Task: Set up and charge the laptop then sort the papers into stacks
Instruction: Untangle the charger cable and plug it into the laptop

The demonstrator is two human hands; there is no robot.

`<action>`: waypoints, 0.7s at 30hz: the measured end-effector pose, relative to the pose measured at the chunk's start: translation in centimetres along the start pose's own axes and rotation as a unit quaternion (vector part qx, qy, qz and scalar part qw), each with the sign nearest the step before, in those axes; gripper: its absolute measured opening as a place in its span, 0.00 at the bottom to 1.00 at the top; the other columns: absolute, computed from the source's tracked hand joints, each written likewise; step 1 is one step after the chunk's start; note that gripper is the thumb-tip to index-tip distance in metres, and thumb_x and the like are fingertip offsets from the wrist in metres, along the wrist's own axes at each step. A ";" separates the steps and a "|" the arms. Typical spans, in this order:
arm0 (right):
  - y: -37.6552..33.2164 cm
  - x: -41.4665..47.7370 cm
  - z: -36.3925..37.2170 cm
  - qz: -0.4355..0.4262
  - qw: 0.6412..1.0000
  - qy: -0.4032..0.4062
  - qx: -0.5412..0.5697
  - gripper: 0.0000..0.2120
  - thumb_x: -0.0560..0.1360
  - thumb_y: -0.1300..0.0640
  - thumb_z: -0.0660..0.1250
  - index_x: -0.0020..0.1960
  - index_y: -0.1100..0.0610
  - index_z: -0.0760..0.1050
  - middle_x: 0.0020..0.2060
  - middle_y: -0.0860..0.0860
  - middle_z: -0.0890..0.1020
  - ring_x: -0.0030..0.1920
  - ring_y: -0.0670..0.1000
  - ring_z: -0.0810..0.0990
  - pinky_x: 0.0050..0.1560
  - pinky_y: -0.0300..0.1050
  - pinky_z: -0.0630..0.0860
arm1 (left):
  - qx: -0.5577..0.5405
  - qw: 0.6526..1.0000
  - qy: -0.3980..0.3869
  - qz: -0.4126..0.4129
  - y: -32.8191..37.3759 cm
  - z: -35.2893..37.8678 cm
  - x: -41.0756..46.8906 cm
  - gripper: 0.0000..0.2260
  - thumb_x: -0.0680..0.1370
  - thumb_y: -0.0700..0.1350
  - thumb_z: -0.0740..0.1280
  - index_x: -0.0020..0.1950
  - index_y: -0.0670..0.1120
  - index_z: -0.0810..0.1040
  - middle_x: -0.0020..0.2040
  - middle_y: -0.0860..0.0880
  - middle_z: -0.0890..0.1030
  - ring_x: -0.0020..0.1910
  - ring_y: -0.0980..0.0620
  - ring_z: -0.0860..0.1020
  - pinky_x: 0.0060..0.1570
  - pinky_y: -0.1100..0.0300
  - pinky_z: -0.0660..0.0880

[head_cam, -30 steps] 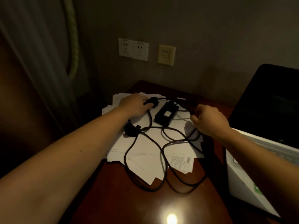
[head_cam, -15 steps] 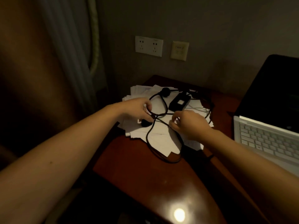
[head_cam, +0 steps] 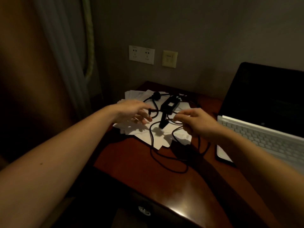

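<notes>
Laptop [head_cam: 256,129] sits open on the desk [head_cam: 131,163] right, but charger brick [head_cam: 170,105] and cord [head_cam: 152,137] lie unplugged on unsorted papers [head_cam: 141,131] far left, your right grip [head_cam: 197,123] pinching the cord, left grip [head_cam: 131,111] spread loose beside it, so plugging and sorting remain.

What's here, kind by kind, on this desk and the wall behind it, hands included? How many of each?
Laptop: 1
Charger: 1
Paper pile: 1
Wall plates, one white and one beige: 2
Hands, left hand and right hand: 2
Total: 7
</notes>
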State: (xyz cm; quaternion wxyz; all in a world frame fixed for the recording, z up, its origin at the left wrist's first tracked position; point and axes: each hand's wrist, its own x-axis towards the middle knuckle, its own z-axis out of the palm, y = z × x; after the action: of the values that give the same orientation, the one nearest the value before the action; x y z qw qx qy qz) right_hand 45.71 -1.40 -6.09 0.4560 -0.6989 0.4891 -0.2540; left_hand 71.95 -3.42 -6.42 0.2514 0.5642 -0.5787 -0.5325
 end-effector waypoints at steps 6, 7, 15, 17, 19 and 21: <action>-2.8 -2.8 -4.5 0.031 0.965 0.092 0.242 0.09 0.83 0.55 0.58 0.47 0.56 0.74 0.24 0.48 0.64 0.21 0.44 0.58 0.19 0.35 0.55 | 0.317 0.934 -0.161 -0.020 1.5 4.5 -1.4 0.13 0.82 0.43 0.63 0.60 0.56 0.84 0.41 0.51 0.79 0.34 0.55 0.72 0.36 0.61 0.70; -3.4 -3.5 -5.5 0.039 0.959 0.100 0.264 0.10 0.83 0.55 0.57 0.46 0.55 0.73 0.24 0.47 0.64 0.20 0.44 0.58 0.18 0.35 0.54 | 0.365 0.917 -0.157 -0.021 1.6 5.3 -1.2 0.10 0.81 0.46 0.66 0.59 0.58 0.83 0.47 0.52 0.82 0.39 0.55 0.76 0.40 0.60 0.73; -4.9 -10.6 -11.1 0.167 0.978 0.006 0.121 0.06 0.81 0.57 0.61 0.49 0.58 0.75 0.26 0.48 0.66 0.22 0.44 0.59 0.19 0.34 0.55 | 0.451 0.887 -0.018 0.102 3.3 8.7 -0.6 0.09 0.78 0.59 0.70 0.47 0.54 0.81 0.44 0.56 0.77 0.44 0.56 0.76 0.45 0.58 0.71; -4.0 -11.9 -11.6 0.182 0.979 0.019 0.092 0.09 0.82 0.56 0.59 0.49 0.59 0.75 0.27 0.50 0.70 0.23 0.44 0.62 0.20 0.35 0.58 | 0.414 0.902 -0.048 0.112 4.7 9.8 -1.6 0.17 0.77 0.60 0.70 0.36 0.50 0.78 0.34 0.51 0.75 0.34 0.52 0.73 0.39 0.57 0.70; -3.1 -12.7 -11.7 0.185 0.977 0.050 0.098 0.09 0.83 0.55 0.58 0.50 0.59 0.73 0.31 0.53 0.78 0.25 0.46 0.69 0.23 0.37 0.65 | 0.375 0.915 -0.091 0.117 6.7 11.4 -3.2 0.23 0.78 0.59 0.70 0.29 0.48 0.71 0.28 0.49 0.68 0.28 0.50 0.65 0.37 0.55 0.67; -2.4 -13.1 -11.3 0.192 0.969 0.046 0.148 0.11 0.84 0.54 0.56 0.50 0.60 0.72 0.40 0.58 0.83 0.31 0.51 0.79 0.32 0.43 0.75 | 0.364 0.912 -0.139 0.126 8.9 13.5 -5.1 0.24 0.80 0.55 0.69 0.27 0.48 0.67 0.26 0.50 0.66 0.25 0.51 0.62 0.35 0.58 0.66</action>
State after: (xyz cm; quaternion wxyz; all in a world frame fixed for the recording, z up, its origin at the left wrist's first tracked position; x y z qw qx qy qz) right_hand 32.56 6.44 2.39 0.5715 -0.5047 0.5913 -0.2627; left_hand 57.66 3.99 -0.99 0.0106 0.4588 -0.8282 -0.3217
